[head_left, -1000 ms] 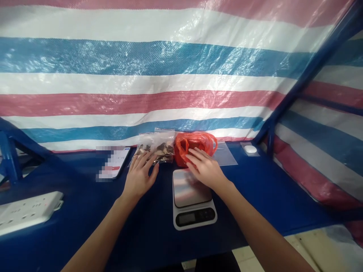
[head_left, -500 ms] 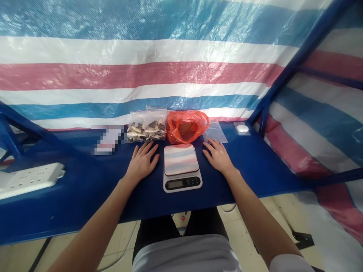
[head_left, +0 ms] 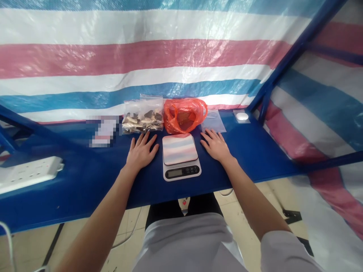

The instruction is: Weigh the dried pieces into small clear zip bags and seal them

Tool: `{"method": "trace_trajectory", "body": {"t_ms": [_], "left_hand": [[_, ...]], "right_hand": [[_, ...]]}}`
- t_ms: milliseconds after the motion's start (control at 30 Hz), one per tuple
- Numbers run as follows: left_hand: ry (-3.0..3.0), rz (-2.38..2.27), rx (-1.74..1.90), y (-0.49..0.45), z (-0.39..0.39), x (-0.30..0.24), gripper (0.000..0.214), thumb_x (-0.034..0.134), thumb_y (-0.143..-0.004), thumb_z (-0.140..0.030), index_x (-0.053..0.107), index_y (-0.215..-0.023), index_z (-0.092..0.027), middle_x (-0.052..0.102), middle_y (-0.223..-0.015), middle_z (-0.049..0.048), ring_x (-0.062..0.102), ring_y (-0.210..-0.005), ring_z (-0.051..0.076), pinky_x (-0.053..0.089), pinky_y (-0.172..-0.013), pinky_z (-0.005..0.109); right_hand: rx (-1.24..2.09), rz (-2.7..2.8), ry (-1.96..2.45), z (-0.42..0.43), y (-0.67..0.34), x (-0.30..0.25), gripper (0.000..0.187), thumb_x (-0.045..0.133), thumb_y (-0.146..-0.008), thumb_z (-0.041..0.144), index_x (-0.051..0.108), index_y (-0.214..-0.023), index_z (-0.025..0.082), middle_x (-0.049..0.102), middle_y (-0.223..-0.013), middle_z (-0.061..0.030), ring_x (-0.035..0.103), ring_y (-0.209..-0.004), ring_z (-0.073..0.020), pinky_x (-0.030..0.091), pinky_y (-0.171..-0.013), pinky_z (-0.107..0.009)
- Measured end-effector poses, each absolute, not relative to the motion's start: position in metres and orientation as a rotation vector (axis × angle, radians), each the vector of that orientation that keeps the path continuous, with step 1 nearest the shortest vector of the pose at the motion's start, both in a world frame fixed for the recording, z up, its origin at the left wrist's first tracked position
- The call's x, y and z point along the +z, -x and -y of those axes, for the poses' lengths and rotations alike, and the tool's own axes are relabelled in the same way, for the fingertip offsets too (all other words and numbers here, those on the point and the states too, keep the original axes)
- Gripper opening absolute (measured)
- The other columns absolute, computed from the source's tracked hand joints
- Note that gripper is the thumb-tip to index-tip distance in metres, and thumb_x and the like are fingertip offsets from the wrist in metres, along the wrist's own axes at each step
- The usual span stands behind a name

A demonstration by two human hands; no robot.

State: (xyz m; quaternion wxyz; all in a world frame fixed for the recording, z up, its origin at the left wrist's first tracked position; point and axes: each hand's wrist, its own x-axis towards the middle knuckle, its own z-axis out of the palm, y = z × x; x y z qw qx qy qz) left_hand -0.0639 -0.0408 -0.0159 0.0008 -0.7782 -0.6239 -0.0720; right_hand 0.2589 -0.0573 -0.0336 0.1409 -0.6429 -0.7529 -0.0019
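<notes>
My left hand [head_left: 141,151] lies flat on the blue table [head_left: 93,181], fingers spread, left of a white kitchen scale [head_left: 180,151]. On the scale's other side rests my right hand [head_left: 216,146], palm down with fingers apart, its tips by a clear flat plastic bag [head_left: 213,120]. Neither hand holds anything. Zip bags of dried, sliced brown-and-cream pieces [head_left: 144,120] that look like mushrooms lie just beyond my left fingertips. Behind the scale sits an open red plastic bag [head_left: 185,117] with something brownish inside. The scale's display looks blank.
A white power strip [head_left: 31,173] lies at the left. A blurred-out item [head_left: 104,131] is at the back left. At the back right, a white rounded object [head_left: 242,116] rests on a small clear bag. Striped sheeting [head_left: 141,56] and blue frame bars [head_left: 295,56] enclose the table.
The camera view has tilted down slightly, so the table's contents appear higher in the picture. My hands stay flat beside the scale.
</notes>
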Motion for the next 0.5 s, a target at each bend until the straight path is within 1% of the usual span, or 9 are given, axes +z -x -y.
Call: {"method": "trace_trajectory", "body": {"t_ms": [200,333,500], "left_hand": [[2.440,1.975,-0.188,0.0621,0.0429,-0.0142,0.057,0.033,-0.101,-0.046,0.042,-0.154,-0.025,0.034,-0.164,0.0100,0.029,-0.153,0.032,0.020,-0.124,0.058],[2.445,1.967,-0.195,0.0627,0.0431,-0.0150,0.058,0.033,-0.102,-0.046,0.042,-0.154,-0.025,0.033,-0.165,0.0107,0.029,-0.153,0.033,0.021,-0.123,0.058],[2.456,1.953,-0.239,0.0650,0.0418,-0.0180,0.058,0.033,-0.101,-0.048,0.043,-0.153,-0.026,0.035,-0.163,0.0103,0.030,-0.152,0.034,0.022,-0.123,0.059]], "right_hand": [[-0.006,2.169,1.853,0.0569,-0.2598,-0.0344,0.046,0.041,-0.103,0.039,0.056,-0.144,0.025,0.048,-0.156,-0.0079,0.041,-0.147,-0.0304,0.030,-0.121,-0.054],[0.000,2.169,1.851,0.0565,-0.2607,-0.0362,0.047,0.041,-0.103,0.040,0.056,-0.145,0.024,0.048,-0.156,-0.0084,0.040,-0.147,-0.0308,0.030,-0.121,-0.054],[-0.005,2.163,1.832,0.0560,-0.2616,-0.0379,0.046,0.042,-0.103,0.039,0.056,-0.144,0.025,0.049,-0.156,-0.0090,0.041,-0.147,-0.0308,0.031,-0.121,-0.055]]}}
